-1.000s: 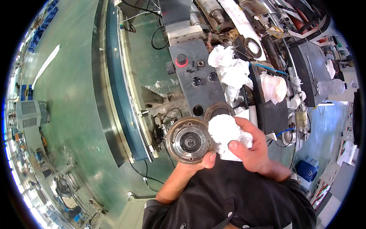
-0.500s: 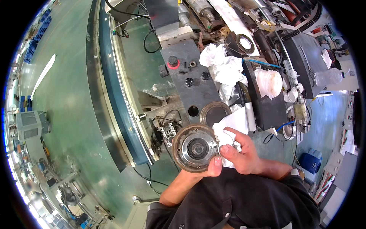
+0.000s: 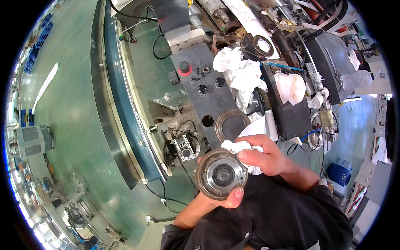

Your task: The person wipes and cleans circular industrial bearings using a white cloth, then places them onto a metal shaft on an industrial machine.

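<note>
A round metal flange (image 3: 203,175) with a brownish outer rim and a shiny stepped centre is held up in front of my chest. My left hand (image 3: 230,200) grips it from below, thumb over the lower edge and the other fingers mostly hidden behind. In my right hand (image 3: 266,156) is a crumpled white cloth (image 3: 237,146), pinched under the thumb and pressed to the flange's upper right rim. Just beyond, a flat metal ring (image 3: 220,125) lies on the dark machine plate (image 3: 196,93).
More crumpled white cloth (image 3: 241,71) lies on the plate's right side, near a white roll (image 3: 291,88). A black knob with a red ring (image 3: 184,68) and loose bolts sit on the plate. Farther off is a smaller ring (image 3: 263,46); a clear bottle (image 3: 356,80) lies at right.
The flange has turned and shifted slightly right and down. My right hand with the cloth has moved up along its rim. The view has shifted a little.
</note>
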`<state>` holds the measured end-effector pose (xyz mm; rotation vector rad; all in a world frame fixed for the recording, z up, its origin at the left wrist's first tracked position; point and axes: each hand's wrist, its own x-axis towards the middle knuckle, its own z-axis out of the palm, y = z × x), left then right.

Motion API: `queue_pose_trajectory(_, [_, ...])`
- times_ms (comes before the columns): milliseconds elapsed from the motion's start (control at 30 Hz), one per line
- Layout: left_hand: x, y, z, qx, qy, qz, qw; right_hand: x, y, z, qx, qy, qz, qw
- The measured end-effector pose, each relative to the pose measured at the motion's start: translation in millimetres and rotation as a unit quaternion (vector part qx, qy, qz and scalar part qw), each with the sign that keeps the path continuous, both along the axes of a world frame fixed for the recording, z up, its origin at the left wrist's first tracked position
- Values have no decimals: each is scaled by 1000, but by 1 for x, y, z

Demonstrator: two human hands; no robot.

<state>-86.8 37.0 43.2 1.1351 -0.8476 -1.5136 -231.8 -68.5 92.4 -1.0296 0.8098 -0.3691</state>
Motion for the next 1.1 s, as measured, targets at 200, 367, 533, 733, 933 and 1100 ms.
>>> queue_pose_trajectory(200, [3,2,-15,-149,-70,-61,985,-3,-20,-1,7,14,102,995])
queue_pose_trajectory(367, [3,-2,-9,-63,-40,-5,997,-2,-17,-6,19,16,96,995])
queue_pose_trajectory(533, [-2,-20,-36,-114,-29,63,991,16,16,-5,-48,6,-57,997])
queue_pose_trajectory(733, [-1,-32,-32,-159,-122,37,979,13,24,-6,-94,5,-91,991])
queue_pose_trajectory(933, [7,-29,-37,-234,-280,-17,931,3,-5,-15,-124,14,-75,989])
queue_pose_trajectory(1100, [-4,-28,3,-11,156,54,986,-20,-60,-18,-200,-29,154,967])
